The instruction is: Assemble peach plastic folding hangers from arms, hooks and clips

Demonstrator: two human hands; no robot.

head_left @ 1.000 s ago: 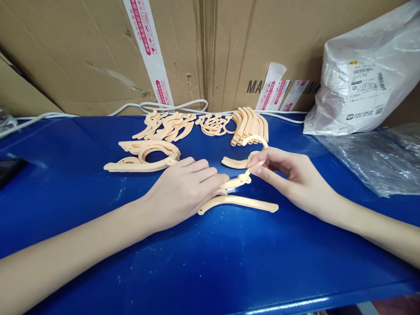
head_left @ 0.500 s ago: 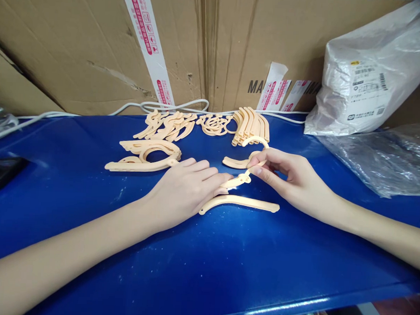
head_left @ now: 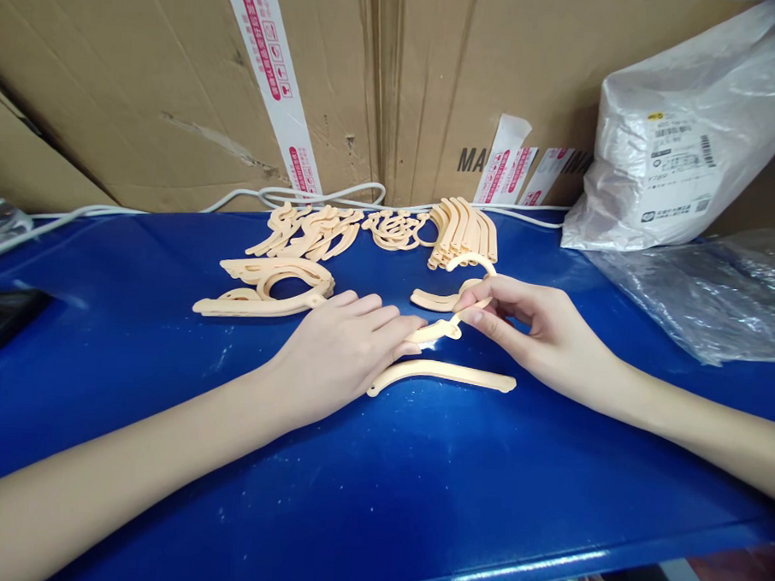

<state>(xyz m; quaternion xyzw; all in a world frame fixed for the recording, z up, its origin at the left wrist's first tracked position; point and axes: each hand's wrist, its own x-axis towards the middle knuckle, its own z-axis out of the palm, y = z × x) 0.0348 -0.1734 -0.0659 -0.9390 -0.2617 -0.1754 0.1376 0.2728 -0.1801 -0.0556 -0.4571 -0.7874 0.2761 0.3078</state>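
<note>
My left hand [head_left: 343, 348] is closed on a cream plastic hanger arm [head_left: 435, 331], whose end sticks out past the thumb and fingertips. My right hand [head_left: 533, 331] pinches a curved cream hanger hook [head_left: 471, 258] between thumb and forefinger. The hook's lower end meets the tip of the held arm; whether they are locked together cannot be seen. Just in front lies a loose, gently bent hanger arm [head_left: 445, 373] on the blue table [head_left: 378, 496]. Behind the right fingers lie more curved pieces [head_left: 433, 301], partly hidden.
Folded hanger pieces [head_left: 262, 304] lie stacked beyond my left hand. Farther back are a pile of short arms [head_left: 313, 232], a heap of hooks [head_left: 394, 229] and a row of long arms [head_left: 464, 230]. Cardboard boxes [head_left: 435, 87], a white cable and a plastic bag [head_left: 663, 157] border the back.
The arm in my left hand has turned slightly, so its upper face shows differently. Both hands stay in nearly the same place.
</note>
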